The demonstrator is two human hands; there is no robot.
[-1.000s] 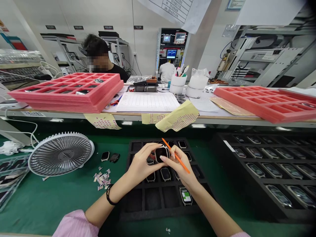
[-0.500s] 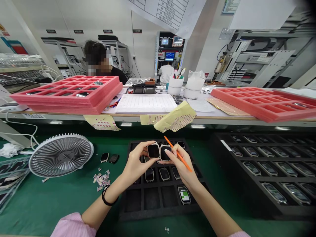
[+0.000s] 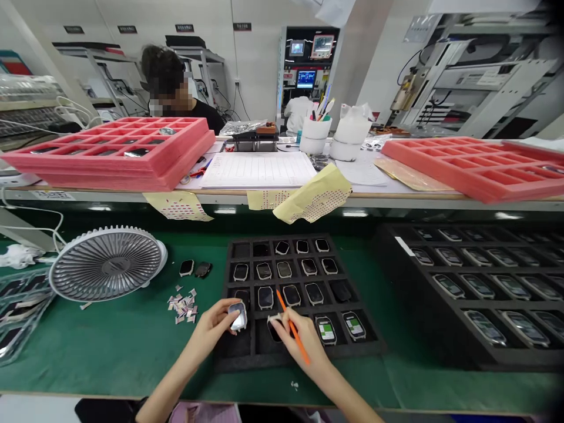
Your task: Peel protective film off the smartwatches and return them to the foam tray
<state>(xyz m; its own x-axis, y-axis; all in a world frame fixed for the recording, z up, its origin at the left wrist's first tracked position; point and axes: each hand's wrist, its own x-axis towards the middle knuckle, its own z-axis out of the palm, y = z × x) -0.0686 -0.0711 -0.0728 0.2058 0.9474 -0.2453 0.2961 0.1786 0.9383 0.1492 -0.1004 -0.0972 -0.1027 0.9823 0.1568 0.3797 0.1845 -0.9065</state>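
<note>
Pinching bright watch (image 3: 238, 317), left hand (image 3: 213, 324) at black tray's (image 3: 241, 348) near left corner; right hand (image 3: 312, 341), apart, clamped on orange stick (image 3: 300, 345) and dark watch (image 3: 273, 333) just rightward, by near edge

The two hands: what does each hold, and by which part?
The left hand pinches a watch by its left side. The right hand holds an orange stick near its middle; this hand also touches another watch, grip unclear.
</note>
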